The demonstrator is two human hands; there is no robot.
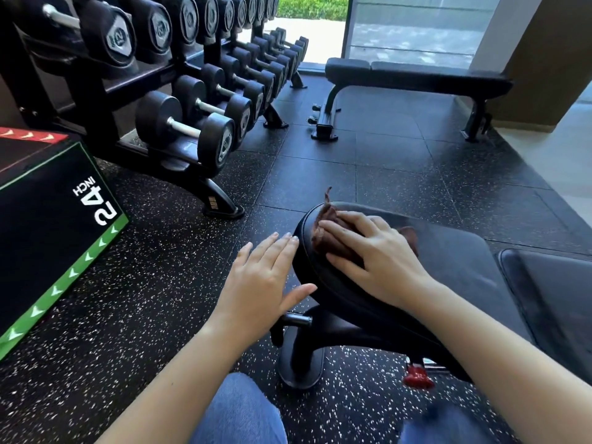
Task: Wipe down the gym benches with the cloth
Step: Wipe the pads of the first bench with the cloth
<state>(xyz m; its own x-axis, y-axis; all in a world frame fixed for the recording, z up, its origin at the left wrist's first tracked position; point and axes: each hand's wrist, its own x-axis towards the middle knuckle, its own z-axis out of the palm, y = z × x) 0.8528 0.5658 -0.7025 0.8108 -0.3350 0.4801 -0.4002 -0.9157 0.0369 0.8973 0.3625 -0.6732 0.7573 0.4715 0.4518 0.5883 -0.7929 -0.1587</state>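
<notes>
A black padded gym bench [455,264] runs from the centre toward the lower right, its rounded end nearest the dumbbell rack. A dark reddish-brown cloth [330,238] lies bunched on that end. My right hand [374,254] presses flat on the cloth, fingers spread over it. My left hand [262,280] is open, fingers together, resting against the left side edge of the pad. A second black flat bench [416,75] stands at the far right by the window.
A long dumbbell rack [198,100] fills the upper left. A black plyo box marked 24 INCH [54,219] sits at the left. The near bench's frame foot [301,360] and a red knob [416,376] are below the pad. Speckled rubber floor [368,174] lies between the benches.
</notes>
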